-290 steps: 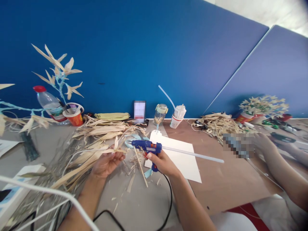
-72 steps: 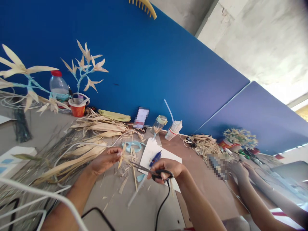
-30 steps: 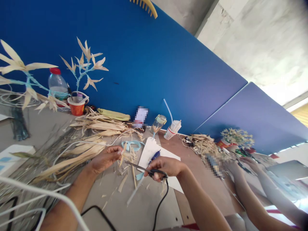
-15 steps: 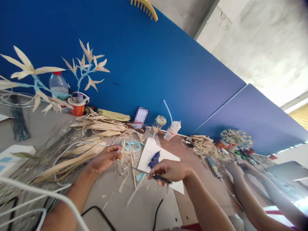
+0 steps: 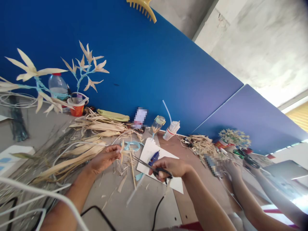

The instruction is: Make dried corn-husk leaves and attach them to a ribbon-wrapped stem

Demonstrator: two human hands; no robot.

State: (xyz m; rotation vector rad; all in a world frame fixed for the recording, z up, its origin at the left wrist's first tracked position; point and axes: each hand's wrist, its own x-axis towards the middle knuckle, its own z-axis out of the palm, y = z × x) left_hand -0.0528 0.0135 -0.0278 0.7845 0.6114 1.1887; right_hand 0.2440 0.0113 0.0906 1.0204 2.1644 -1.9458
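My left hand (image 5: 106,158) pinches a small flower of pale dried husk (image 5: 123,152) between thumb and fingertips. My right hand (image 5: 169,167) is wrapped round the black handles of a pair of scissors (image 5: 142,162). Their blades point left, with the tips beside the flower's right-hand petal; whether they touch it I cannot tell. Behind the right hand a blue glue gun (image 5: 154,158) lies on a white board (image 5: 147,148). A loop of light blue ribbon (image 5: 132,146) rests just behind the flower. Husk scraps (image 5: 122,183) are scattered on the table below the hands.
Dried corn husks (image 5: 106,127) spread at back left, near a husk-flower branch in a red pot (image 5: 77,110). A jar (image 5: 157,123) and white cup (image 5: 171,131) stand against the blue partition. White cables (image 5: 55,195) cross the left foreground. Another person's hands (image 5: 232,170) are at right.
The scissors have swung up and their tips have come closer to the flower. My right hand has risen slightly and turned. My left hand still holds the flower in nearly the same place.
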